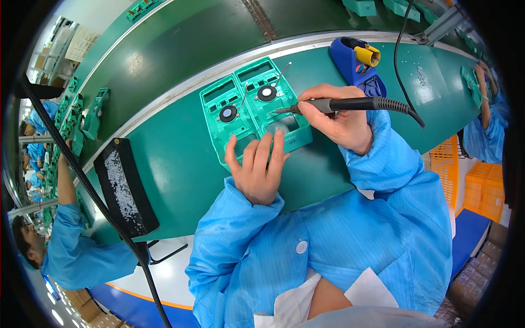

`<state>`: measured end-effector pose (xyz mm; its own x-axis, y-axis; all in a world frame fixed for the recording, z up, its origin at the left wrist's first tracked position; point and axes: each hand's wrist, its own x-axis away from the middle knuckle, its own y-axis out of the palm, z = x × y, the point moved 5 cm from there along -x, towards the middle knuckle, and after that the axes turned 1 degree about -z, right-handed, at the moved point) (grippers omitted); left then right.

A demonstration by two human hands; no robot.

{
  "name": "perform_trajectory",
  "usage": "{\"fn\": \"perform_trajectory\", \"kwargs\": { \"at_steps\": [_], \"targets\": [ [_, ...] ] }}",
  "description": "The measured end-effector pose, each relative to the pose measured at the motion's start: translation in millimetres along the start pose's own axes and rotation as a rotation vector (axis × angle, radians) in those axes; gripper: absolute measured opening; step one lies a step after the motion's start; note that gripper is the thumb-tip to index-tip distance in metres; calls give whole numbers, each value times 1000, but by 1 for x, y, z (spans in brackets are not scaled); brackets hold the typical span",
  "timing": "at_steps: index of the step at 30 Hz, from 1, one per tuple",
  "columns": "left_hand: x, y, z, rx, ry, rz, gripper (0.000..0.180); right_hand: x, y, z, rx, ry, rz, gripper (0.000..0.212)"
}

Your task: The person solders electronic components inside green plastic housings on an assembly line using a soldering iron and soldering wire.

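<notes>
Two green plastic housings lie side by side on the bench: a left housing [220, 139] and a right housing [292, 121]. Each carries a round black speaker, the left speaker [228, 113] and the right speaker [267, 93], with thin wires running off. My left hand [257, 170] rests with outstretched, parted fingers over the near edge of the housings, holding nothing. In a pen-like grip, my right hand [345, 123] holds a soldering iron [350, 104]. Its tip points left, over the inside of the right housing; I cannot tell whether it touches.
A blue soldering-iron stand [350, 63] with a yellow part sits beyond my right hand. At left lies a black tray [126, 188] of small whitish pieces. A black cable [104, 208] crosses the left side. Co-workers in blue sit on both sides; orange crates [484, 188] stand right.
</notes>
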<state>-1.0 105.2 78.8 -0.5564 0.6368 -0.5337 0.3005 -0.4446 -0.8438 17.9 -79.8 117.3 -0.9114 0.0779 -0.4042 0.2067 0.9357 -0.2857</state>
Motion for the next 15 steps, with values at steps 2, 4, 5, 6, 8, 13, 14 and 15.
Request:
{"fn": "perform_trajectory", "kwargs": {
  "at_steps": [2, 4, 5, 6, 8, 13, 14, 15],
  "targets": [
    [-1, -1, -1, 10, -1, 15, 50, 0, 2, 3, 13, -4, 12, 12],
    [-1, -3, -1, 18, -3, 12, 50, 0, 3, 7, 31, -11, 27, 11],
    [-1, -3, -1, 23, -2, 9, 50, 0, 4, 8, 31, -10, 25, 11],
    [-1, -4, 0, 23, -4, 8, 50, -1, 4, 8, 45, -17, 20, 11],
    [0, -3, -2, 33, -26, 40, 44, -2, 7, 9, 66, -18, 10, 11],
    [0, -3, -2, 39, -20, 42, 44, -3, 7, 6, 93, -15, -5, 11],
    [0, -4, -2, 39, -20, 42, 44, -3, 7, 6, 92, -14, -4, 11],
    [0, -4, -1, 40, -19, 41, 44, -3, 7, 6, 90, -15, -9, 11]
  ]
}}
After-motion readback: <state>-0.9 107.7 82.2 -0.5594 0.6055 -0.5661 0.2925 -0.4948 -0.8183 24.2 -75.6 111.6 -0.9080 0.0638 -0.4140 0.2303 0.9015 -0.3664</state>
